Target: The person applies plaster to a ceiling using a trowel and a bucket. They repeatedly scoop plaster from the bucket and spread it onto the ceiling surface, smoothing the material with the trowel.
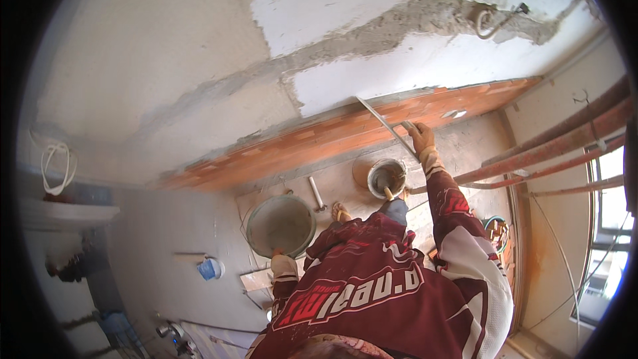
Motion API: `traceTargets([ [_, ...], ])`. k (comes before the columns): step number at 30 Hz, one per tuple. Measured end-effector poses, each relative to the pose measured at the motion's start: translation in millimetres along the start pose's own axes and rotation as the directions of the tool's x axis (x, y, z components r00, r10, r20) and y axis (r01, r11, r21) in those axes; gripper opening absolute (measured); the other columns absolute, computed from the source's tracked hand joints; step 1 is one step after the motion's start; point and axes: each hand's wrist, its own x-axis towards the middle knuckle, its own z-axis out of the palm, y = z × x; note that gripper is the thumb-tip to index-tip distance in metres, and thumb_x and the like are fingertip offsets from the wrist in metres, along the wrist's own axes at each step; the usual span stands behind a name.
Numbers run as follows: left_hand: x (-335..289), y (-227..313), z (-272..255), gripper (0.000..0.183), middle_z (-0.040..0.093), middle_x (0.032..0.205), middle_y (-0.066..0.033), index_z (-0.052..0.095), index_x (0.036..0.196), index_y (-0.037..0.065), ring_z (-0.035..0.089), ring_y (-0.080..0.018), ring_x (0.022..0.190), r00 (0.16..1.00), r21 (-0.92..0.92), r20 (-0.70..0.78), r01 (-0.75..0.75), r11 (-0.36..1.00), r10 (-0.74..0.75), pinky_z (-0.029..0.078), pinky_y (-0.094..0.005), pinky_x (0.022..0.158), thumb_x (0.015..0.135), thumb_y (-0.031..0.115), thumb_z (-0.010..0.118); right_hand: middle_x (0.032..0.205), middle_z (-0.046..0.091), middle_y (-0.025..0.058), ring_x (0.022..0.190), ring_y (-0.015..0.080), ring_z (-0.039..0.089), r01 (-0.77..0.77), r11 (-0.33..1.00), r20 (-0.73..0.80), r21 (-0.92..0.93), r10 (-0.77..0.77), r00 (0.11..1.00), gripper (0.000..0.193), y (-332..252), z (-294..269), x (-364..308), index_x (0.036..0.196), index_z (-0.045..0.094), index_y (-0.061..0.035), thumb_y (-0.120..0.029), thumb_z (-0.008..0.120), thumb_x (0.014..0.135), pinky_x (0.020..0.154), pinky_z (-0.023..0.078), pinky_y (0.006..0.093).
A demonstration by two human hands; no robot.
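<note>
My right hand (422,138) is closed around the handle of a long, straight plastering trowel (380,118), seen edge-on. The blade's far end reaches the lower edge of the white plaster, just above a band of bare orange brick (319,143). At the lower left, my left hand (279,252) grips the near rim of a wide round tub (250,233). Only a bit of that hand shows over the rim; the sleeve covers the rest. Grey wet mix (282,223) fills the tub. Between my hands and close to the wall stands a bucket (399,171) with a wooden-handled tool (388,193) in it.
A rough grey channel (372,30) crosses the wall, with a coiled cable (486,23) hanging out. Rusty red poles (551,153) slant across the right side near a window (608,226). A white pipe (316,193) and a blue-and-white container (210,268) are on the floor.
</note>
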Motion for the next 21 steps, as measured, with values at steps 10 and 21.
traceTargets([
  [10, 65.8, 4.1, 3.8, 0.031, 0.058, 0.098, -0.0132, 0.057, 0.095, 0.003, 0.056, -0.0281, 0.086, 0.945, 0.193, 0.296, 0.083, 0.978, -0.139, 0.047, -0.0404, 0.077, 0.074, 0.025, 0.055, 0.093, 0.066, 0.0198, 0.088, 0.0323, 0.063, 0.030, 0.982, -0.157, -0.188, -0.061, 0.986, 0.039, 25.3, -60.2, 6.4, 0.097, 0.066, 0.0000, -0.034, 0.060, 0.079, 0.077, 0.047, 0.0380],
  [21, 66.4, -21.4, 27.8, 0.026, 0.060, 0.087, -0.0148, 0.059, 0.086, -0.001, 0.060, -0.0300, 0.073, 0.956, 0.111, 0.280, 0.057, 0.992, -0.086, 0.050, -0.0427, 0.064, 0.069, 0.019, 0.059, 0.095, 0.064, 0.0213, 0.090, 0.0336, 0.062, -0.052, 0.987, -0.388, -0.149, -0.010, 0.921, 0.036, 48.8, -46.9, 0.0, 0.103, 0.063, 0.0004, -0.026, 0.060, 0.078, 0.081, 0.047, 0.0365],
])
